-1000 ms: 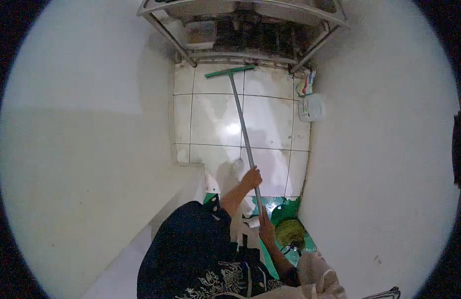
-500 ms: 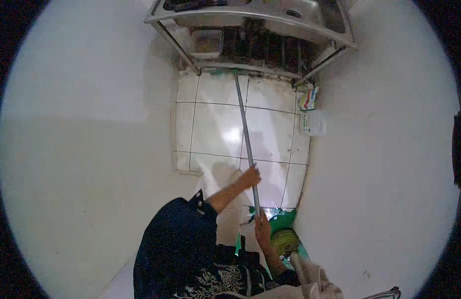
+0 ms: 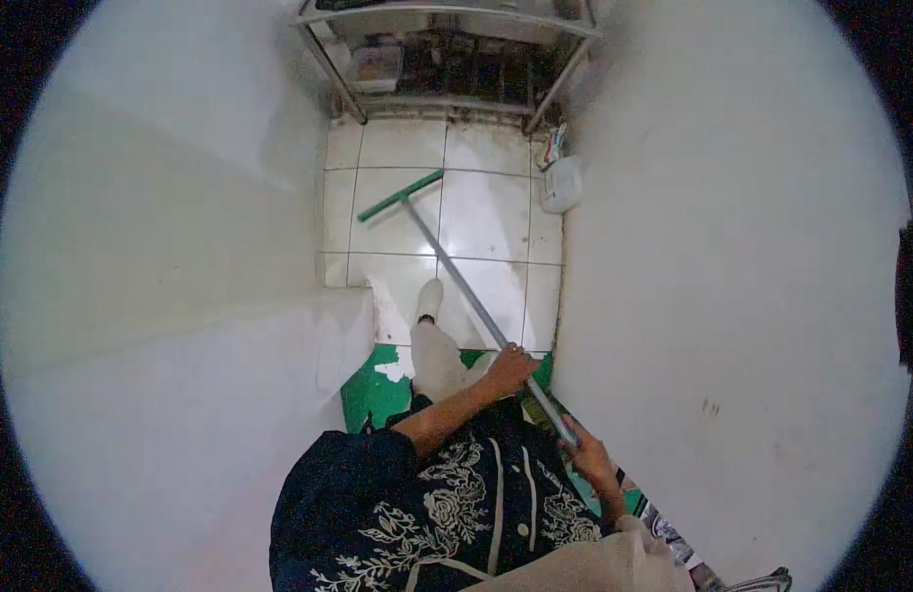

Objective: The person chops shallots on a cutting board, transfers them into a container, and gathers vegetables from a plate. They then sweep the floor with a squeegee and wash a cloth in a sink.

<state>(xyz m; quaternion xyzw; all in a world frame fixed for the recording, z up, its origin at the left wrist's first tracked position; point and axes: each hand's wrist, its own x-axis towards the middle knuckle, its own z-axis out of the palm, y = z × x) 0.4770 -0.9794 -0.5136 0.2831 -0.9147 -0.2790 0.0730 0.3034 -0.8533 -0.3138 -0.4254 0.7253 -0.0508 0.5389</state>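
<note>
A floor squeegee [image 3: 464, 286] slants across the white tiles, its grey pole running down to my body. The green head [image 3: 401, 196] of it lies on the floor, tilted with its right end farther from me. Around the middle of the lower pole, my left hand [image 3: 509, 372] is closed. My right hand [image 3: 590, 460] grips the pole near its end, close to my right side. Between the squeegee's head and my body, my foot in a pale shoe [image 3: 430, 299] rests on the tiles.
A metal sink stand [image 3: 560, 84] spans the far end, with a clear plastic tub [image 3: 376, 69] beneath it. Along the right wall stand a white jug [image 3: 561, 185] and a packet [image 3: 551, 147]. Walls close in on both sides; a low ledge [image 3: 343, 316] juts from the left.
The squeegee's head has come back from under the sink stand toward me and left. Both hands have moved right in view, still on the pole. The view has shifted.
</note>
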